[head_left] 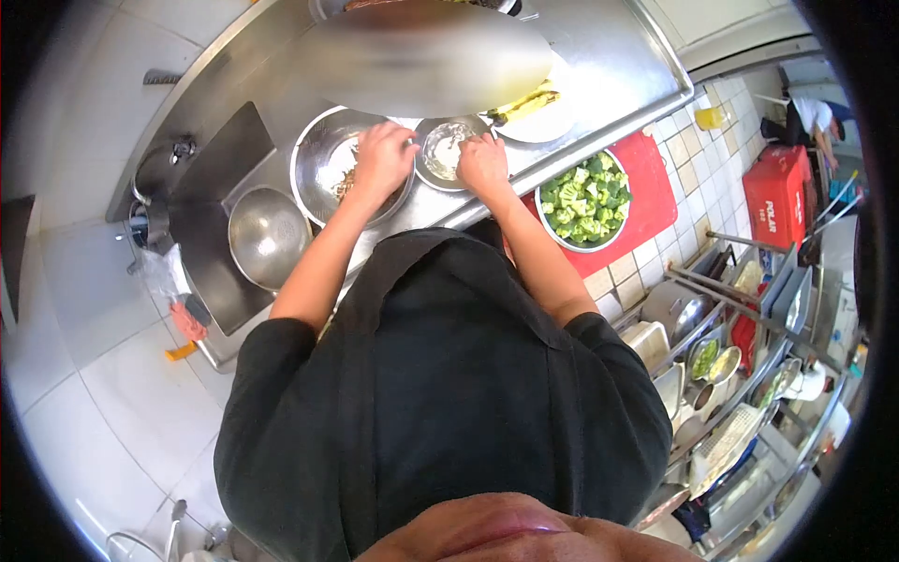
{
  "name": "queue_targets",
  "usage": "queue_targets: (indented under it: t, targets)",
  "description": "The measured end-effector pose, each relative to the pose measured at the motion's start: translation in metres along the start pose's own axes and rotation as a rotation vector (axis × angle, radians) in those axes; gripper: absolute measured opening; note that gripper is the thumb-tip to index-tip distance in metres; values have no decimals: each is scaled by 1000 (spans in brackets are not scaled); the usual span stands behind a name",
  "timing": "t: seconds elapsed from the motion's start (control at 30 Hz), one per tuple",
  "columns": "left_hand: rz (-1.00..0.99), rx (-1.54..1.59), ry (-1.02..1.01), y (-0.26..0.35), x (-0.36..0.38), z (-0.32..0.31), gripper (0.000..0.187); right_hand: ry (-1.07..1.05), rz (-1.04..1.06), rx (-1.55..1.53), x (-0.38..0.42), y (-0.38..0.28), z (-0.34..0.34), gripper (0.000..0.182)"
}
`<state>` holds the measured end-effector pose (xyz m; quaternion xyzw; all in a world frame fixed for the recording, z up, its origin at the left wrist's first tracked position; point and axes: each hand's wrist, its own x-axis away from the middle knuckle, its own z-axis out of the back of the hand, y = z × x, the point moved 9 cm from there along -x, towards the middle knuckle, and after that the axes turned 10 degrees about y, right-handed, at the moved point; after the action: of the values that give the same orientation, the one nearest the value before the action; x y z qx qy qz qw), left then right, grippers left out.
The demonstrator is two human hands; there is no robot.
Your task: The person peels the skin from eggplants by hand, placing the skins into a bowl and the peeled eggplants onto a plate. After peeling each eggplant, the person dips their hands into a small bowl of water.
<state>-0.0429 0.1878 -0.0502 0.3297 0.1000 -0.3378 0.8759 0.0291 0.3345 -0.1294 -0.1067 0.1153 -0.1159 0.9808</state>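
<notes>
My left hand (382, 161) is over the right side of a large metal bowl (304, 173), its fingers curled in. Small brown bits (345, 184) and some pale stuff lie in that bowl. My right hand (483, 165) is closed at the right rim of a smaller metal bowl (429, 169) that holds white pieces (448, 145). Anything small between the fingers of either hand is too hidden to make out. Beyond my right hand, a white plate (559, 117) carries yellow-green strips (532, 101).
A bowl of cut broccoli (584, 201) rests on a red board (655, 183) at right. Left of me, a metal colander (270, 239) sits by the sink (201, 220). A loaded rack (721, 309), a red crate (777, 197) and another person (813, 117) are at right.
</notes>
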Motion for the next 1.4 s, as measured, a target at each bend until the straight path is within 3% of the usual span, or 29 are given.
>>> queue_targets:
  t: [0.07, 0.2, 0.3, 0.4, 0.43, 0.57, 0.67, 0.8, 0.87, 0.93, 1.03, 1.3, 1.4]
  targets:
    - [-120, -62, -163, 20, -3, -39, 19, -1, 5, 2, 1, 2, 4, 18]
    - [-347, -543, -615, 14, 26, -151, 18, -3, 42, -12, 3, 1, -1, 17]
    - [-263, -466, -690, 13, 27, -165, 21, -4, 82, 56, 4, -1, -8, 18]
    - [-331, -498, -629, 20, 16, -140, 21, 90, 64, -33, 5, 2, -3, 19]
    - [-332, -500, -646, 26, 10, -123, 22, 23, 45, 2, 5, 2, -7, 21]
    - [-235, -289, -591, 49, -18, -51, 32, 47, 132, 25, 7, -14, 5, 19]
    - [-197, -87, -420, 67, -66, 9, 30, -184, 141, 160, 10, -15, -30, 24]
    - [-180, -79, -164, 69, -162, 60, 22, -44, 121, -27, 7, -18, -22, 26]
    - [-138, -59, -210, 54, -208, 44, 23, -54, 121, 3, 7, -17, -29, 22]
    - [-156, -150, -133, 40, -248, 17, 24, -123, 131, 90, 9, -18, -34, 20]
    - [-160, -227, -148, 35, -284, -26, 24, -47, 139, 33, 10, -19, -29, 21]
    - [-404, -651, -164, 43, -308, -80, 18, -44, 112, 3, 10, -19, -22, 20]
    - [-417, -706, -197, 44, -306, -83, 21, -195, 112, 47, 11, -13, -43, 22]
